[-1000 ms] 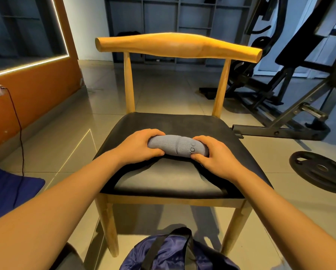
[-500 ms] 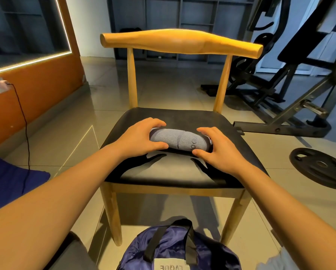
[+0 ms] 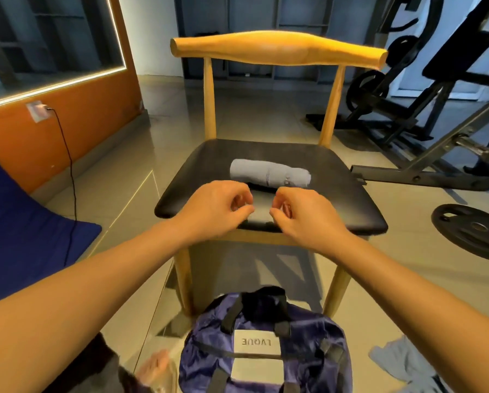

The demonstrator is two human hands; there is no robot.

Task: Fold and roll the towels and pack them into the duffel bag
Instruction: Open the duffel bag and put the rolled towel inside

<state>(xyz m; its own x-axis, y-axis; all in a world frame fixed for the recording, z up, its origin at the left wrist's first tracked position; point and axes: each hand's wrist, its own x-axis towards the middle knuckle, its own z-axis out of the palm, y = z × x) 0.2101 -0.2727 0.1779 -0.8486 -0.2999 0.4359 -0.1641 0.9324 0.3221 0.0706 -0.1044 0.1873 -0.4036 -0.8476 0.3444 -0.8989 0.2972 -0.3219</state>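
Note:
A rolled grey towel (image 3: 270, 176) lies across the black seat of a wooden chair (image 3: 336, 199). My left hand (image 3: 217, 207) and my right hand (image 3: 300, 212) hover over the seat's front edge, apart from the roll, fingers loosely curled and holding nothing. A purple duffel bag (image 3: 263, 350) with black straps and a grey label sits on the floor in front of the chair. Another grey towel (image 3: 402, 361) lies crumpled on the floor at the bottom right.
A weight plate (image 3: 473, 231) lies on the floor to the right, with a weight bench (image 3: 424, 154) behind it. A blue cushion (image 3: 19, 231) and a black cable (image 3: 70, 177) are at the left by the orange wall.
Both hands let go of the rolled towel and drew back toward me. The roll stays on the seat. The view tilted down, showing more of the bag.

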